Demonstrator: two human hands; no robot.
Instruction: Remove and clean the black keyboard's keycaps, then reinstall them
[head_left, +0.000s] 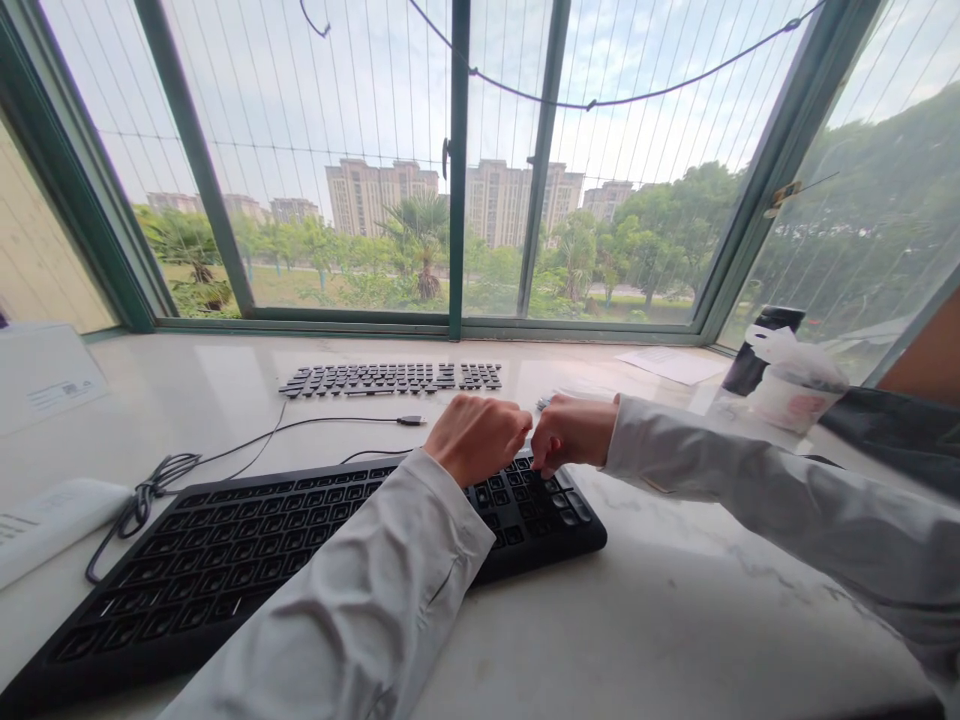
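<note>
Left hand and right hand curl; I can't tell what's pinched. Keyboard looks light, stiff; hold its edges.

I see bright daylight come through the window and shine on the bench. My view's sides look stretched.

Blk kybd, wht gry-veined tabletop

A hand could pass over the marble-patterned countertop on the near side of the right hand. Beyond the left hand, loose keycaps obstruct; just left of it, the USB plug; beyond the right forearm, a plastic bag.
</note>
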